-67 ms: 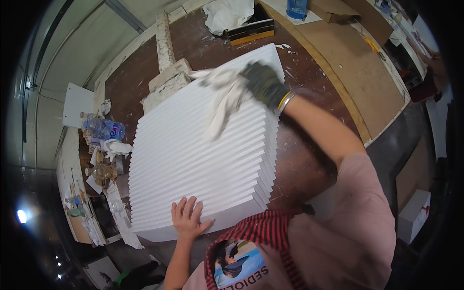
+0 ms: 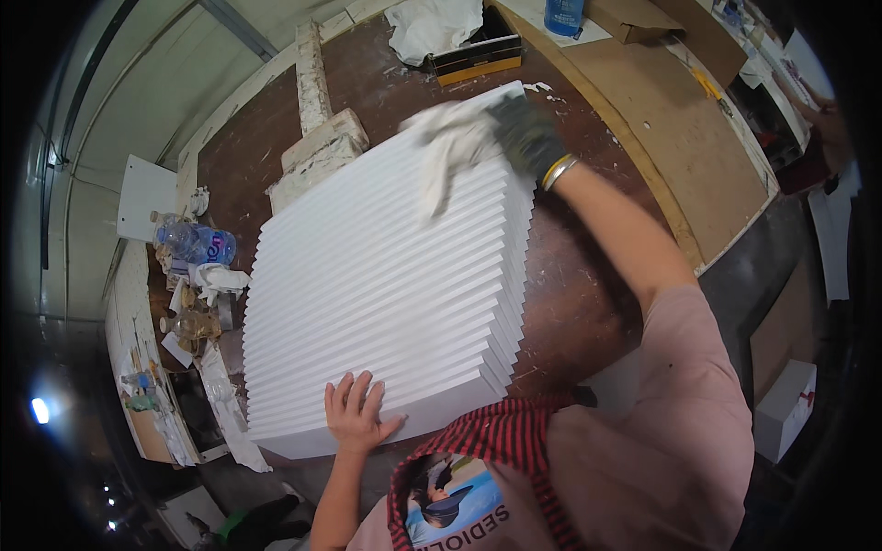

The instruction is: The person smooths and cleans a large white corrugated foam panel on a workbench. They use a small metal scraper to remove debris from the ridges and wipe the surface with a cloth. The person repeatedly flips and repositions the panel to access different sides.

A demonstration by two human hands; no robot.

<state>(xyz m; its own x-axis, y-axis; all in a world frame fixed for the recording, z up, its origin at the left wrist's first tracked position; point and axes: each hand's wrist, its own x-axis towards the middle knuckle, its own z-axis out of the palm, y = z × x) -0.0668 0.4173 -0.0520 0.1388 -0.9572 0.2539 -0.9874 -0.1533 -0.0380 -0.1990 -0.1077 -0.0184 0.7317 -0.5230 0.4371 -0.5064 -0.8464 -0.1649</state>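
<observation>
A large white ribbed panel (image 2: 367,285) lies on the dark brown table (image 2: 579,303), its ridges running across and its right edge zigzagged. My bare left hand (image 2: 356,413) rests with fingers spread on the panel's near edge. At the far right corner my right hand (image 2: 531,138), in a dark work glove, grips a whitish cloth (image 2: 455,138). The cloth lies over the ridges and hangs loosely to the left of the hand. Motion blurs the glove and part of the cloth, and the fingertips cannot be made out.
A plaster-crusted block (image 2: 322,151) stands against the panel's far left side. Plastic bottles (image 2: 195,243) and crumpled paper crowd the left edge. At the back sit a black and yellow box (image 2: 478,60) and a blue bottle (image 2: 563,14). A brown board (image 2: 661,138) lies at the right.
My right hand has slid away from me and slightly to the right, dragging the cloth toward the panel's far corner. My left hand stays on the near edge.
</observation>
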